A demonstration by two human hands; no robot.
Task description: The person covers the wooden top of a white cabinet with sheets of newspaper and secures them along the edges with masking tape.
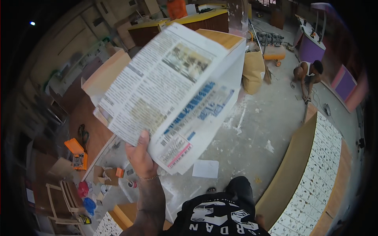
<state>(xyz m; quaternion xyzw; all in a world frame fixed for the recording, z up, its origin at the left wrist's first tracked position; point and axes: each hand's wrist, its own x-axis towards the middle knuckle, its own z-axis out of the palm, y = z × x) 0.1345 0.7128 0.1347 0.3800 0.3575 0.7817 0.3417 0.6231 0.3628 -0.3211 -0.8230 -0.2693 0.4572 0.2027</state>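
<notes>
White printed newsprint fills mid-view: newspaper (157, 90), raised above the floor (252, 149), slanted, more than one layer showing at the bottom edge. Left hand (141, 159) has it by the lower-left edge, thumb pressed flat on the front, other fingers mostly hidden behind, so grasping the paper; thin bracelet (149, 178) at the wrist. Right hand: not clear, only a small patch of bare skin beside the black T-shirt (220, 214), cannot tell how its fingers are. Loose white sheet (205, 168) lies on the concrete just below the newspaper, apart from it. Behind the paper, partly covered, a box-like unit with a wooden top (220, 37); brown sack (253, 70) beside it, orange compressor (273, 52) farther back. Right side: long curved counter (315, 173), speckled white panels along it. Another person (309, 76) crouches near its far end, both arms reaching down; what they handle is too small to read. Purple counter (312, 49) beyond. Left side: open orange toolbox (80, 160), cardboard box (106, 175), red bag (83, 189) and blue bag (89, 205) near each other, wooden frame (65, 200) next to them. Yellow-topped counter (197, 17) at the back.
</notes>
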